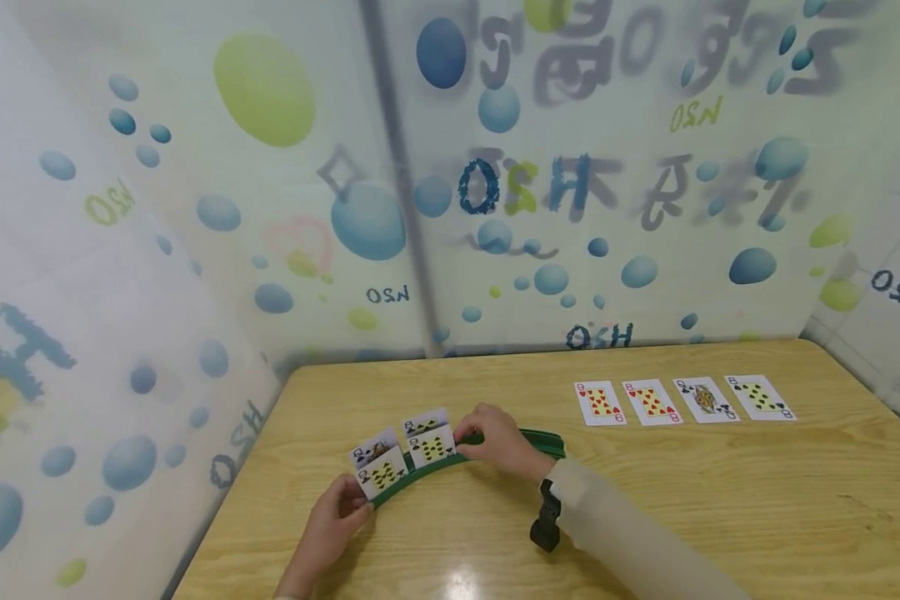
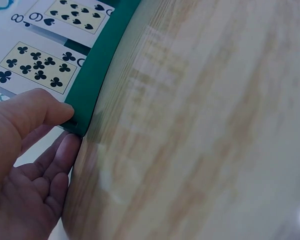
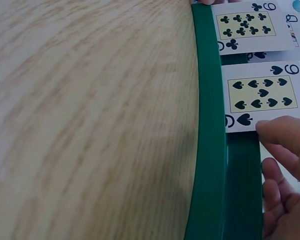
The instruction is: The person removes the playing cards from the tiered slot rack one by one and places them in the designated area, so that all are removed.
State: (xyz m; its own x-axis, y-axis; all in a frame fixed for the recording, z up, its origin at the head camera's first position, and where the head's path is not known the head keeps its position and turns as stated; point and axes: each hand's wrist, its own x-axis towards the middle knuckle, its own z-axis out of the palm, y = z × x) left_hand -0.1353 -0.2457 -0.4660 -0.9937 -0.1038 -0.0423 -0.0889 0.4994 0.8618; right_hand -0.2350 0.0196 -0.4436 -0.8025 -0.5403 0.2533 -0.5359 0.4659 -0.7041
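Observation:
A curved green card holder stands on the table with playing cards in two rows. In front are the nine of clubs at the left and the nine of spades beside it. Behind them show the tops of a queen and an eight. My left hand grips the holder's left end, thumb on the front strip and fingers beneath. My right hand pinches the nine of spades by its right edge, the thumb at the lower corner. Past that hand, the holder's right part holds no cards.
On the wooden table, a face-up row lies at the back right: two red heart cards, a black queen and a black eight. Patterned panels close off the back and sides. A dark band circles my right wrist.

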